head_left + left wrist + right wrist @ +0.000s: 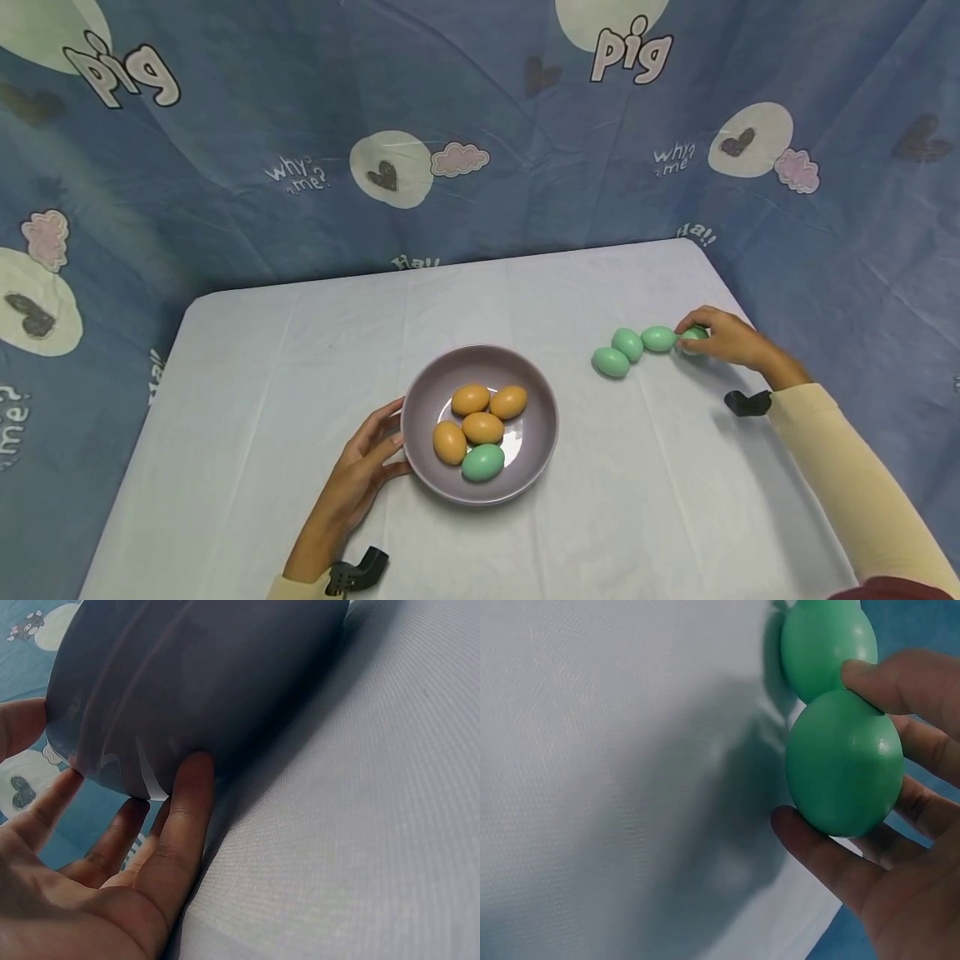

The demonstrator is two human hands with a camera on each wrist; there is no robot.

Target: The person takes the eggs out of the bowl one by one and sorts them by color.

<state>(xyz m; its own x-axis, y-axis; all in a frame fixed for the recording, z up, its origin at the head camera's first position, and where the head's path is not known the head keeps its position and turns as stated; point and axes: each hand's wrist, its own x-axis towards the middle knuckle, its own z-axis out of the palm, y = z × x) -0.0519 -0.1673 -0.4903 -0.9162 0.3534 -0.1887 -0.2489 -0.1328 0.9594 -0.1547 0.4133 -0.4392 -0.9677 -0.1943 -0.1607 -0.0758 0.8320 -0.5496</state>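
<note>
My left hand (362, 473) rests against the left outer side of a mauve bowl (542, 433), its fairly straight fingers spread along the wall (195, 682). Inside the bowl lie several orange eggs (483, 427) and one green egg (483, 462). At the table's right side my right hand (726, 337) holds another green egg (845, 763) between thumb and fingers. This egg is at the right end of a bent row of green eggs (627, 344). In the right wrist view it touches or overlaps its neighbour (829, 645); I cannot tell which.
A white cloth covers the table (315, 358). Blue printed fabric (510, 200) hangs behind it and at both sides. Each wrist carries a black strap-like piece (363, 572). The table's right edge runs close by the right hand.
</note>
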